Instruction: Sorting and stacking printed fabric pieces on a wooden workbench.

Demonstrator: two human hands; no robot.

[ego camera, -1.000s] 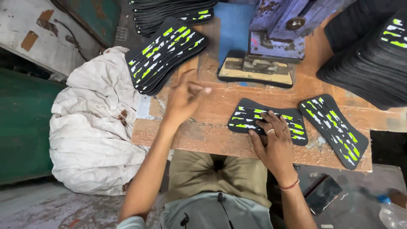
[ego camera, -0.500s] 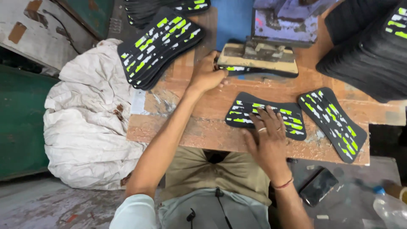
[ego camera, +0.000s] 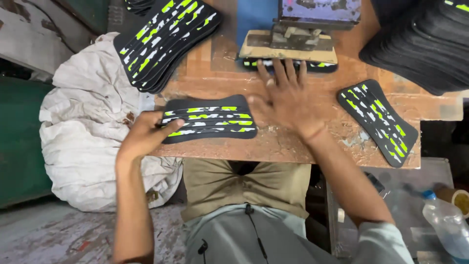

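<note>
My left hand (ego camera: 145,135) grips the left end of a black curved pad with neon green and white marks (ego camera: 212,119), which lies on the worn wooden table (ego camera: 293,144). My right hand (ego camera: 285,100) is spread flat on the table, its fingertips reaching another printed pad (ego camera: 288,64) that lies under a wooden block of a press (ego camera: 288,44). A third printed pad (ego camera: 378,120) rests alone to the right.
A stack of printed pads (ego camera: 163,39) sits at the table's back left, a tall black stack (ego camera: 422,41) at back right. A white cloth sack (ego camera: 83,127) lies left of the table. A plastic bottle (ego camera: 447,225) stands at lower right.
My left hand came back from the press block and took hold of the near pad's left end. My right hand left that pad and moved up to the pad under the block.
</note>
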